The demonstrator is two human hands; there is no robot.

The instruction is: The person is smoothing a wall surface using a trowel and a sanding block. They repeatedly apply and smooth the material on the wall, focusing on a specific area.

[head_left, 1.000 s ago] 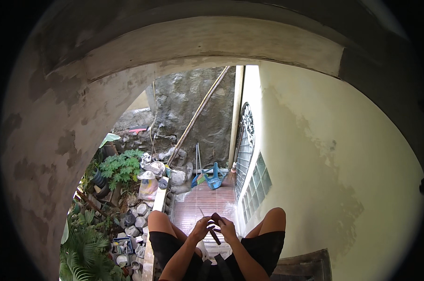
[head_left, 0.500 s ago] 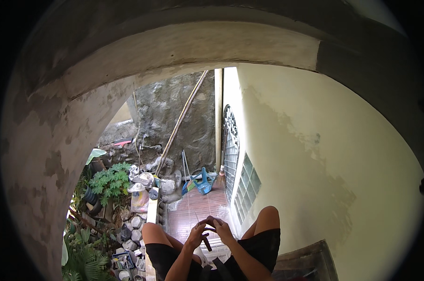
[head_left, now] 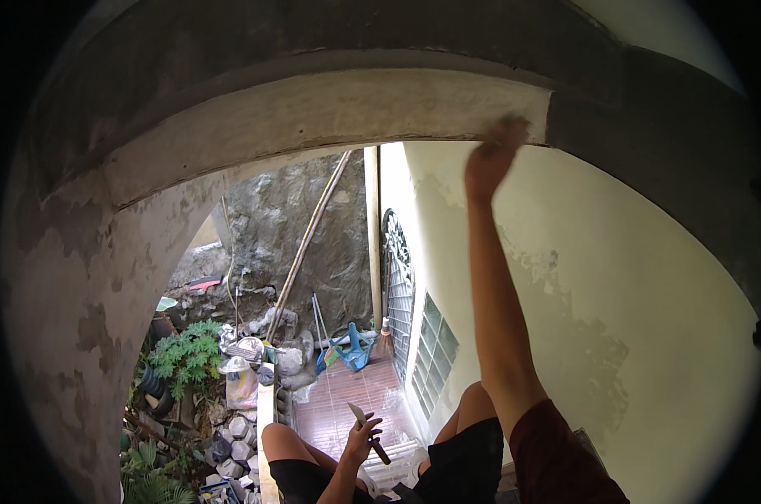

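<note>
Over the reddish floor [head_left: 334, 395], my left hand [head_left: 360, 441] grips a dark-handled blade [head_left: 358, 413]; whether my raised, blurred right hand [head_left: 495, 154] is spread, I cannot tell.

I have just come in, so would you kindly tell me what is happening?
The person's left hand holds a tool with a pale blade and a dark handle, low in the view. The right hand is up by the right end of a pale beam; it is blurred, so I cannot tell whether it touches the beam or holds anything. A blue plastic item sits farther off on the reddish floor.
</note>
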